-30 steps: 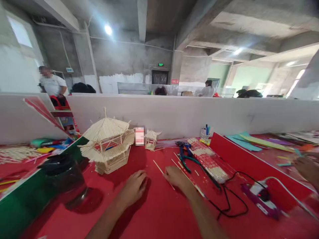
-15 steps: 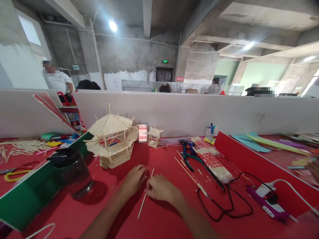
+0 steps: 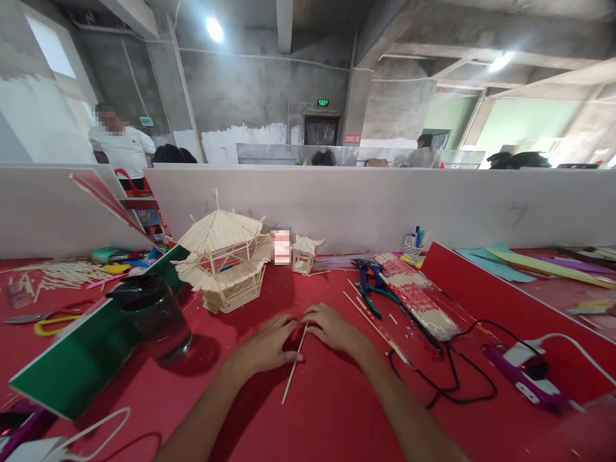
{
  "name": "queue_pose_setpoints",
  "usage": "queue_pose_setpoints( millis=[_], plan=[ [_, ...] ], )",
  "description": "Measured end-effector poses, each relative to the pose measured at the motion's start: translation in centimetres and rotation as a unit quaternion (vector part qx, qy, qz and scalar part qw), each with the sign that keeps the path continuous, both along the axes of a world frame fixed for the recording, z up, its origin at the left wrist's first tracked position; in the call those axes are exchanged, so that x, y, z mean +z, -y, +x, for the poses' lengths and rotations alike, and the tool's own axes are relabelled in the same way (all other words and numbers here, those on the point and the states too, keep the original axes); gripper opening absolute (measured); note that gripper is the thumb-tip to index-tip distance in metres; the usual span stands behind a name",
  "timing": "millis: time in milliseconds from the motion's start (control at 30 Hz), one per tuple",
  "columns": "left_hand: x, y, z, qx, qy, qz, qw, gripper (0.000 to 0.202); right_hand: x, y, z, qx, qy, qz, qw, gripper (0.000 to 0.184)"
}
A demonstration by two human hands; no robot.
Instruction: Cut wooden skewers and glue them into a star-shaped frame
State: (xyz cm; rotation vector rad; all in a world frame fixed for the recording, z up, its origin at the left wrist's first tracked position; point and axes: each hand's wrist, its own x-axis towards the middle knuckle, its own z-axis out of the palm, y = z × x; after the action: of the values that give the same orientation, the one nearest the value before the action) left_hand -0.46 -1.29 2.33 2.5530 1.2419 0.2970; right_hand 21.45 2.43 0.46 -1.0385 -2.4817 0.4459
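A thin wooden stick point(image 3: 290, 384) lies slanted on the red tabletop, its far end between my two hands. My left hand point(image 3: 269, 345) is on its left, thumb stretched out and touching the stick, fingers apart from the thumb. At the far end of the stick, my right hand point(image 3: 332, 328) has its fingertips closed around it. Beyond my hands stand a large pavilion model point(image 3: 226, 256) made of sticks and a small stick pavilion point(image 3: 304, 255).
To the left, a dark water bottle point(image 3: 151, 321) stands by a green divider point(image 3: 77, 366). At right lie pliers point(image 3: 373, 292), packs of sticks point(image 3: 416, 295), loose sticks, a black cable point(image 3: 464, 372) and a purple power strip point(image 3: 524, 378). A white partition point(image 3: 366, 205) runs across the back.
My right hand has slid away from me to the far end of the stick. The left thumb has stretched out onto the stick. The view has shifted slightly.
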Motion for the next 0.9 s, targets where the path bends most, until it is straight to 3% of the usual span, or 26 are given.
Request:
queue_pose_setpoints(
  millis=[67, 200, 333, 500, 633, 733, 900],
  plan=[
    [-0.6, -0.1, 0.1, -0.009, -0.001, 0.013, 1.0, 0.063, -0.3, -0.3, -0.2, -0.001, 0.001, 0.012, 1.0, 0.022],
    [-2.3, -0.7, 0.4, 0.035, -0.005, 0.063, 0.997, 0.062, -0.7, -0.7, -0.9, -0.052, -0.019, 0.03, 0.998, 0.023],
    [-3.7, -1.1, 1.3, 0.085, -0.009, 0.108, 0.99, 0.053, -1.5, -1.1, -1.1, -0.033, -0.028, 0.023, 0.999, 0.034],
    [-3.9, -1.0, 2.5, 0.136, -0.026, 0.115, 0.984, 0.053, -2.9, -1.6, -0.8, -0.01, -0.063, -0.021, 0.998, 0.056],
    [-3.8, -0.9, 2.5, 0.14, -0.043, 0.101, 0.984, 0.057, -3.2, -1.9, -1.0, 0.009, -0.09, -0.048, 0.995, 0.07],
    [-3.6, -0.8, 2.4, 0.152, -0.057, 0.087, 0.983, 0.058, -2.7, -1.7, -1.3, -0.013, -0.069, -0.027, 0.997, 0.068],
    [-3.5, -0.7, 2.3, 0.194, -0.074, 0.08, 0.975, 0.06, -1.8, -0.7, -1.6, -0.054, -0.011, 0.001, 0.998, 0.046]
  ],
)
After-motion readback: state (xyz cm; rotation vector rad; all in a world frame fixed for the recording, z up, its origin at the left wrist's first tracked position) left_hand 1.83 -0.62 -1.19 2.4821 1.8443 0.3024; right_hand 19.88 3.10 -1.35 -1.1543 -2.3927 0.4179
